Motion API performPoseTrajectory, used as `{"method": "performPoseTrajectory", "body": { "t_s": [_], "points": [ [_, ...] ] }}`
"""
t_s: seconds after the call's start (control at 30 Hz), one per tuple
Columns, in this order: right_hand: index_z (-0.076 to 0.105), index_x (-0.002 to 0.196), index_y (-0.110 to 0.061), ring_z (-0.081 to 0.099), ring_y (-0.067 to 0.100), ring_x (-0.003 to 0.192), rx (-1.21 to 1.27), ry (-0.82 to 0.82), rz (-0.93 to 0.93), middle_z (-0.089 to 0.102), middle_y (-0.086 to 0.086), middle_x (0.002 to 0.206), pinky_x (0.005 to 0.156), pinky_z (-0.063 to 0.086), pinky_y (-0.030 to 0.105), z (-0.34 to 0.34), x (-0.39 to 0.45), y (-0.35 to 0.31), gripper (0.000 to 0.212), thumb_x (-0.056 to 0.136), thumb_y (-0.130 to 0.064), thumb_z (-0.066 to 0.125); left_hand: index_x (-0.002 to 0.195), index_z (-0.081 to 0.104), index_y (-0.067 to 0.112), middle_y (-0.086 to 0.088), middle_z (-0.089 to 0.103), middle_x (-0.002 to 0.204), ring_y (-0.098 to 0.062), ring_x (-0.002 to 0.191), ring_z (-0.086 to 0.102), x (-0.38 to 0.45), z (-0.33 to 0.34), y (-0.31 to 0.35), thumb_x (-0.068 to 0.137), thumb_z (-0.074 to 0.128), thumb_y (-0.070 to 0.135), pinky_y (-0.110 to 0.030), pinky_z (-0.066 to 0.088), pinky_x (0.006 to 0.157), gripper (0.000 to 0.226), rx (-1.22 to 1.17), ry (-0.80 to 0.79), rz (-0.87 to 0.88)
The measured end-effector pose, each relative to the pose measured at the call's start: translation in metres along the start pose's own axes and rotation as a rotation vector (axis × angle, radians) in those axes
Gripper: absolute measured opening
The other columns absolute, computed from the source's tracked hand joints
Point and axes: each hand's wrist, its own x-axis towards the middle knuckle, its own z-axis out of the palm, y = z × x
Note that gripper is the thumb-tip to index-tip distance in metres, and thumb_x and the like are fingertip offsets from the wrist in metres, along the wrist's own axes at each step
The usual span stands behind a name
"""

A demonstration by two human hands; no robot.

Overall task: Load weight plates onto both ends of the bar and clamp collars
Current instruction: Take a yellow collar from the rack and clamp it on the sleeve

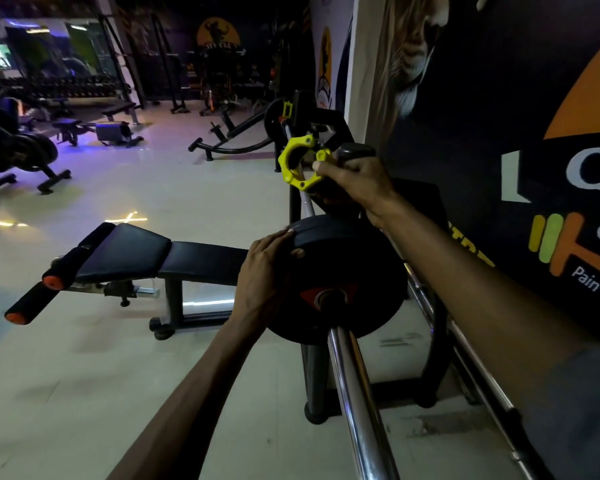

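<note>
A black weight plate (354, 268) with a red mark at its hub sits on the near sleeve of the chrome bar (352, 382). My left hand (267, 275) holds the plate's left rim, thumb on its face. Above the plate, my right hand (352, 181) pinches a yellow clamp collar (297, 164), its ring hanging open in the air, off the bar. At the bar's far end another black plate (272, 121) sits with a yellow collar (286, 109) against it.
The bar lies on a black rack (314, 379) beside a dark wall mural (534, 150). A black bench (160, 258) with orange-tipped rollers stands to the left. Other gym machines (21, 150) line the back. A second chrome bar (465, 348) runs along the wall.
</note>
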Motion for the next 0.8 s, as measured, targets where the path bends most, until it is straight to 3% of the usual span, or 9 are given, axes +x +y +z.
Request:
{"method": "performPoseTrajectory", "body": {
  "t_s": [0.1, 0.2, 0.27, 0.37, 0.47, 0.53, 0.7, 0.8],
  "points": [
    [0.082, 0.092, -0.008, 0.079, 0.024, 0.088, 0.052, -0.095, -0.036, 0.081, 0.009, 0.092, 0.074, 0.064, 0.037, -0.013, -0.058, 0.001, 0.031, 0.079, -0.036, 0.087, 0.139, 0.063, 0.009, -0.009, 0.067, 0.138, -0.028, 0.128, 0.06, -0.007, -0.007, 0.005, 0.104, 0.062, 0.028, -0.04, 0.047, 0.108, 0.04, -0.108, 0.048, -0.033],
    [0.08, 0.102, -0.007, 0.078, 0.026, 0.097, 0.06, -0.147, -0.051, 0.08, 0.011, 0.101, 0.081, 0.065, 0.04, -0.026, -0.115, 0.007, 0.031, 0.085, -0.032, 0.084, 0.136, 0.063, 0.013, -0.005, 0.071, 0.129, -0.018, 0.12, 0.066, -0.027, -0.02, 0.018, 0.107, 0.055, 0.035, -0.045, 0.055, 0.103, 0.038, -0.38, 0.16, -0.155],
    [0.079, 0.107, -0.01, 0.077, 0.022, 0.1, 0.035, -0.184, -0.054, 0.08, 0.008, 0.104, 0.088, 0.063, 0.039, -0.034, -0.149, 0.015, 0.03, 0.086, -0.031, 0.082, 0.135, 0.064, 0.018, 0.0, 0.073, 0.126, -0.014, 0.12, 0.067, -0.047, -0.032, 0.029, 0.109, 0.047, 0.045, -0.045, 0.056, 0.103, 0.041, -0.546, 0.11, -0.155],
    [0.079, 0.109, -0.014, 0.077, 0.019, 0.102, 0.059, -0.238, -0.034, 0.08, 0.004, 0.106, 0.091, 0.062, 0.038, -0.042, -0.193, 0.029, 0.025, 0.089, -0.029, 0.08, 0.134, 0.066, 0.021, -0.001, 0.073, 0.126, -0.016, 0.12, 0.068, -0.084, -0.047, 0.049, 0.11, 0.042, 0.046, -0.035, 0.057, 0.098, 0.041, -0.736, -0.091, -0.098],
    [0.078, 0.11, -0.019, 0.076, 0.012, 0.102, 0.107, -0.29, -0.015, 0.08, 0.0, 0.107, 0.081, 0.06, 0.021, -0.048, -0.232, 0.046, 0.018, 0.093, -0.025, 0.075, 0.133, 0.067, 0.022, -0.001, 0.075, 0.124, -0.018, 0.118, 0.071, -0.126, -0.053, 0.061, 0.103, 0.058, 0.045, -0.037, 0.057, 0.097, 0.039, -0.731, -0.156, -0.152],
    [0.077, 0.115, -0.018, 0.075, 0.013, 0.105, 0.145, -0.347, 0.012, 0.079, 0.001, 0.11, 0.079, 0.059, 0.018, -0.053, -0.257, 0.056, 0.021, 0.096, -0.024, 0.072, 0.131, 0.069, 0.025, 0.0, 0.076, 0.123, -0.019, 0.115, 0.072, -0.156, -0.052, 0.068, 0.094, 0.069, 0.049, -0.04, 0.057, 0.097, 0.044, -0.73, -0.16, -0.209],
    [0.072, 0.127, -0.029, 0.07, 0.011, 0.116, 0.059, -0.421, 0.019, 0.075, -0.005, 0.121, 0.095, 0.058, 0.026, -0.065, -0.317, 0.084, 0.031, 0.098, -0.039, 0.067, 0.127, 0.07, 0.032, 0.0, 0.077, 0.117, -0.018, 0.114, 0.072, -0.225, -0.047, 0.085, 0.091, 0.069, 0.053, -0.031, 0.055, 0.093, 0.041, -0.728, -0.219, -0.264],
    [0.068, 0.132, -0.035, 0.07, 0.012, 0.115, 0.031, -0.423, 0.059, 0.074, -0.006, 0.121, 0.098, 0.058, 0.034, -0.07, -0.346, 0.096, 0.038, 0.096, -0.046, 0.066, 0.129, 0.069, 0.027, -0.001, 0.077, 0.117, -0.018, 0.113, 0.073, -0.259, -0.038, 0.09, 0.097, 0.071, 0.038, -0.022, 0.058, 0.088, 0.034, -0.73, -0.256, -0.315]
  ]
}}
